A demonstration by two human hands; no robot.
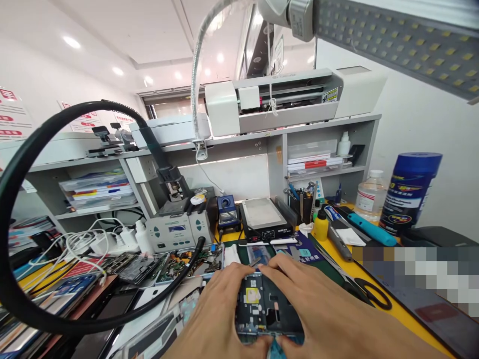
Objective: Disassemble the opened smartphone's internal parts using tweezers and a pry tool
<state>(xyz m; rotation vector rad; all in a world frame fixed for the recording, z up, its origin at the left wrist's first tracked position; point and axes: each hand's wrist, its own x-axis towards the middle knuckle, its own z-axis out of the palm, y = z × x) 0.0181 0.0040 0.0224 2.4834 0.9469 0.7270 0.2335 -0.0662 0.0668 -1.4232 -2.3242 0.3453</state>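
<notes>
An opened smartphone (270, 309) with its dark inner frame and small boards showing lies low in the middle of the head view. My left hand (215, 309) curves round its left side, fingertips at the far edge and thumb at the near edge. From the right, my right hand (318, 304) grips it the same way. Both thumbs nearly meet at the near edge, beside a small blue piece (276, 349) that I cannot make out. The palms cover the phone's sides. Just beyond the fingertips lies a clear bag (261, 254).
Scissors (368, 291) lie right of my hands, near a blue spray can (406, 194). A hot-air station (179, 230) with a looping black hose (48, 324) stands left. A heating plate (265, 217) sits behind. Phone parts fill a tray (220, 271). A lamp (396, 45) hangs overhead.
</notes>
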